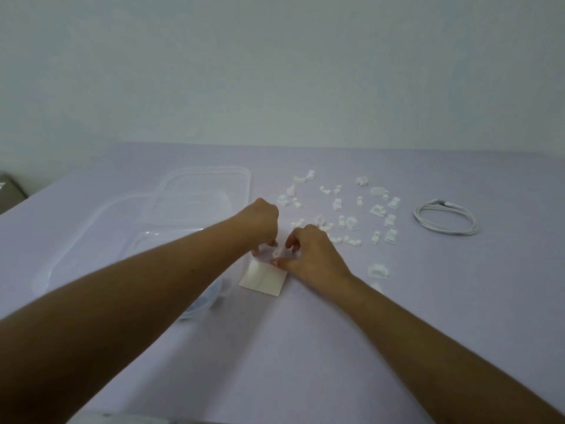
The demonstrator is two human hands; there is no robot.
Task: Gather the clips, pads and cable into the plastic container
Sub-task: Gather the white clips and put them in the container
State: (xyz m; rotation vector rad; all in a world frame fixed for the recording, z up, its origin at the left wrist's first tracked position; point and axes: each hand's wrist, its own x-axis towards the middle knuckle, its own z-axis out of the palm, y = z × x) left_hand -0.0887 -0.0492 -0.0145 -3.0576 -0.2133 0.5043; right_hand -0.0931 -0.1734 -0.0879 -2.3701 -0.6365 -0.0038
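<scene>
Pinching small white plastic clips (342, 206) beside a flat white square pad (263, 278), both hands (265, 223) (312, 249) work mid-bench while most clips and the coiled white cable (445, 218) far right lie outside the clear plastic container (91, 240) at left.

Scattered clips (342, 209) crowd mid-table (cable (444, 220) beyond); near table (305, 347) open.

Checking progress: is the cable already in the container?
No, the coiled cable lies on the table far right of the container.
</scene>
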